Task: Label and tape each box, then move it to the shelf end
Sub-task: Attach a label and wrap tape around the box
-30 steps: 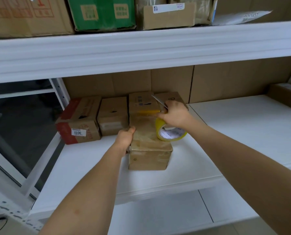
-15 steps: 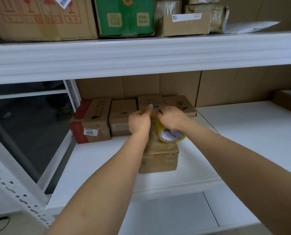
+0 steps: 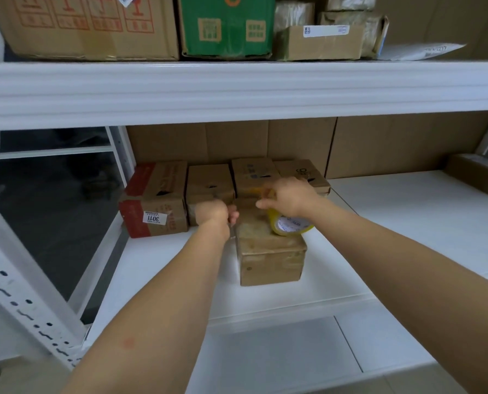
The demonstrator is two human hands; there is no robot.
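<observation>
- The brown box (image 3: pixel 271 251) lies on the white shelf (image 3: pixel 163 268), long axis running front to back, short end facing the viewer.
- Left hand (image 3: pixel 215 213) is clenched at the box's left edge; what it grips is unclear.
- Right hand (image 3: pixel 289 196) grips the yellow tape roll (image 3: pixel 291 224) on the box top.
- A row of four cartons (image 3: pixel 208 189) stands directly behind the box.

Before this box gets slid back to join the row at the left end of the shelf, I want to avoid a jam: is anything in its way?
Yes. The row of boxes stands directly behind the front box. The tape roll rests on it.
</observation>
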